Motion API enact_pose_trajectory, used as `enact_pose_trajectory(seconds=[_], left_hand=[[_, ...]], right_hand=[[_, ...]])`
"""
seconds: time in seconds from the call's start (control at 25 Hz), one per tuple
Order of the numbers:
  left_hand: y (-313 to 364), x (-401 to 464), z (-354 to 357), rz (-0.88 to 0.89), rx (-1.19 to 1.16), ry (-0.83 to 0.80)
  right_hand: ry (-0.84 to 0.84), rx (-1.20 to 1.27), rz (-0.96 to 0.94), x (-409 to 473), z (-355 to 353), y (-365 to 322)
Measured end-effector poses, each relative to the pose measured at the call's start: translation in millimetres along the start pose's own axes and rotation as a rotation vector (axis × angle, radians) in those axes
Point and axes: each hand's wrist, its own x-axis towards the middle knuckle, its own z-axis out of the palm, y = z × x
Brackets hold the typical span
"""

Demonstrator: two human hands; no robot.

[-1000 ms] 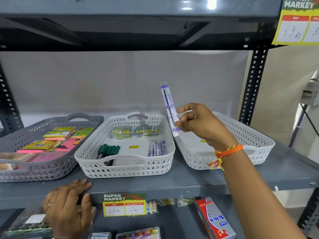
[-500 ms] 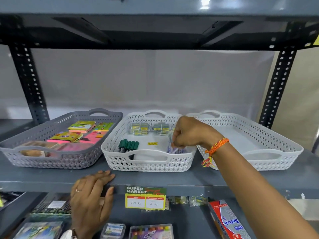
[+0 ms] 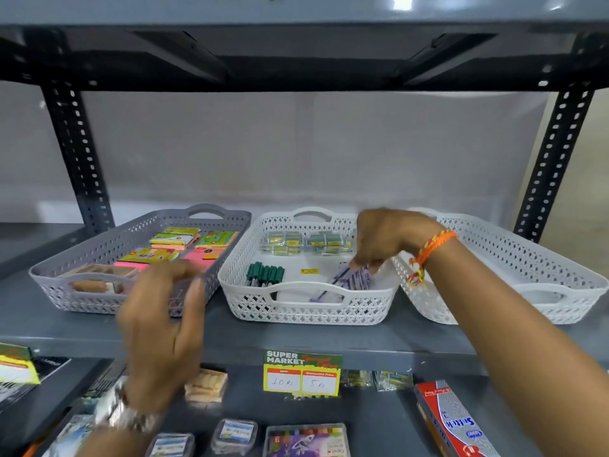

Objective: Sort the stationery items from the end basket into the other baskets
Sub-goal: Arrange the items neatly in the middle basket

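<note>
Three perforated baskets stand in a row on the grey shelf. My right hand point(image 3: 389, 239) reaches down into the middle white basket point(image 3: 309, 286), fingertips pinched on the purple-and-clear pen packets point(image 3: 354, 278) lying at its right side. Green markers point(image 3: 265, 275) and small yellow-labelled packets point(image 3: 306, 242) lie in the same basket. The right end white basket point(image 3: 540, 291) shows only bare floor. The grey left basket point(image 3: 95, 278) holds coloured sticky-note pads point(image 3: 174, 239). My left hand point(image 3: 161, 324) hovers blurred in front of the grey basket, fingers spread, holding nothing.
A price tag point(image 3: 301, 374) hangs on the shelf's front edge. The shelf below carries a red box point(image 3: 451, 420), crayon packs point(image 3: 306, 440) and small plastic cases. Black perforated uprights point(image 3: 77, 153) flank the bay, and an upper shelf hangs close overhead.
My right hand carried a pen packet from above the end basket down into the middle basket. My left hand lifted off the shelf's front edge and moved up and right.
</note>
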Motion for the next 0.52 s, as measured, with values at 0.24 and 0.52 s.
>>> enact_pose_trajectory(seconds=[0.24, 0.52], left_hand=[[0, 132, 59, 0.070, 0.416, -1.055], [-26, 131, 104, 0.081, 0.616, -1.553]], right_hand=[[0.054, -0.072, 0.029, 38, 11, -16], [-0.118, -0.159, -0.005, 57, 27, -15]])
